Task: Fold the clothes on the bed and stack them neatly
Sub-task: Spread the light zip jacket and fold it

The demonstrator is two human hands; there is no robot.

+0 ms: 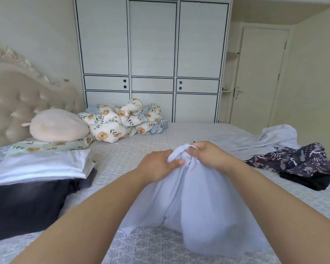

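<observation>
A pale lavender-white garment (194,202) hangs in front of me above the bed (133,149), bunched at its top edge. My left hand (158,164) and my right hand (208,155) both grip that bunched top, close together, thumbs pressed into the cloth. Its lower part drapes down to the bedspread. On the left lies a stack of folded clothes: a white piece (40,166) on top of a dark one (27,206). At the right lie unfolded clothes: a pale garment (265,141), a dark patterned one (297,159) and a black one (307,180).
A crumpled floral quilt (122,121) and a beige round pillow (57,126) sit by the tufted headboard (17,96). A white wardrobe (152,60) stands behind the bed, a closed door (259,77) to its right.
</observation>
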